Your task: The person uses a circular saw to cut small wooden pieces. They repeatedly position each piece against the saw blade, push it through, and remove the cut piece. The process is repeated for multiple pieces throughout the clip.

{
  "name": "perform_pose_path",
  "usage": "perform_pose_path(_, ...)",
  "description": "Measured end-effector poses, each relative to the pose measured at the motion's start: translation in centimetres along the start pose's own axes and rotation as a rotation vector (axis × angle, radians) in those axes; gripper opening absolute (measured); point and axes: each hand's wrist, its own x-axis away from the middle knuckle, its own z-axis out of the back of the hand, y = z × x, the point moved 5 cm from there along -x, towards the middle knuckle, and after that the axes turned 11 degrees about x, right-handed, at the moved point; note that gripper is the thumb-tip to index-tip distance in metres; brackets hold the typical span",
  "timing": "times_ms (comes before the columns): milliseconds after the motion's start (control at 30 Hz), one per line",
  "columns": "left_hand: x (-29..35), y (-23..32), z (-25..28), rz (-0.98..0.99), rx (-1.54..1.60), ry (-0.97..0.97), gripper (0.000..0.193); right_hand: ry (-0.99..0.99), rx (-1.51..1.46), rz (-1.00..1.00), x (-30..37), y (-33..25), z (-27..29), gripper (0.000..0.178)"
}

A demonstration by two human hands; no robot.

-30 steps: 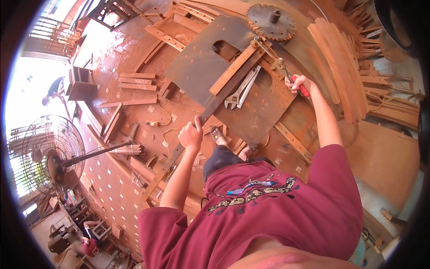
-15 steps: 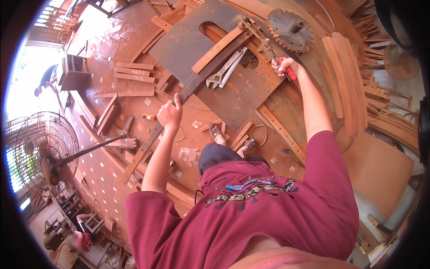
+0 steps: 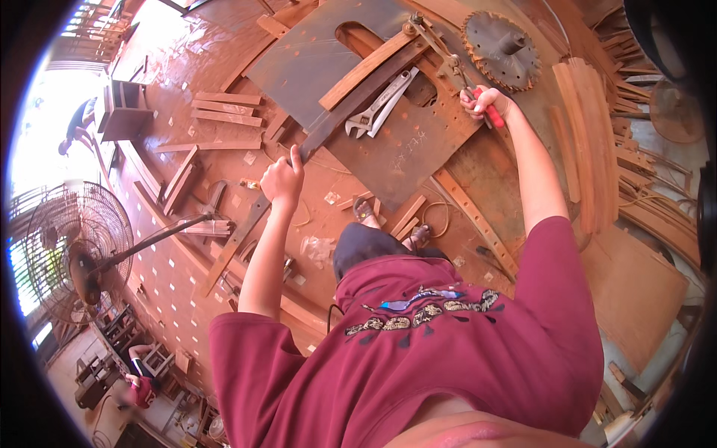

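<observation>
My left hand [image 3: 282, 179] is a fist with the thumb up, closed round the near end of a long dark flat bar [image 3: 325, 133]. That bar runs diagonally over a grey metal saw table [image 3: 299, 63], alongside a wooden strip [image 3: 366, 71]. My right hand [image 3: 487, 104] grips red-handled pliers [image 3: 494, 116] at the table's right side. Their metal end is by a bolted metal linkage [image 3: 437, 37] at the bar's far end; the exact contact is too small to make out. An adjustable wrench [image 3: 377, 104] lies on the table beside the bar.
A toothed circular saw blade [image 3: 504, 48] lies beyond my right hand. Wood boards [image 3: 586, 142] are stacked at the right, with wood strips [image 3: 224, 108] on the floor at left. A standing fan [image 3: 82, 261] and another person [image 3: 142, 384] are at the left.
The whole view has shifted slightly, with the table and saw blade now a little farther right. Both hands keep their grips; the right hand and pliers sit slightly higher in the picture.
</observation>
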Motion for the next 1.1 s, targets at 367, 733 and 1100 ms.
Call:
perform_pose_path(367,-0.1,0.3,0.6,0.059,0.011,0.088,0.077,-0.011,-0.061,0.042,-1.5,-0.5,-0.5,0.022)
perform_pose_path(733,7.7,3.2,0.6,0.080,0.004,0.045,0.081,0.058,-0.059,0.051,5.1,3.5,-1.4,0.024)
perform_pose_path(1100,22.5,8.4,-2.8,0.013,0.009,0.056,0.079,0.079,-0.033,0.084,19.3,13.1,-1.8,0.028)
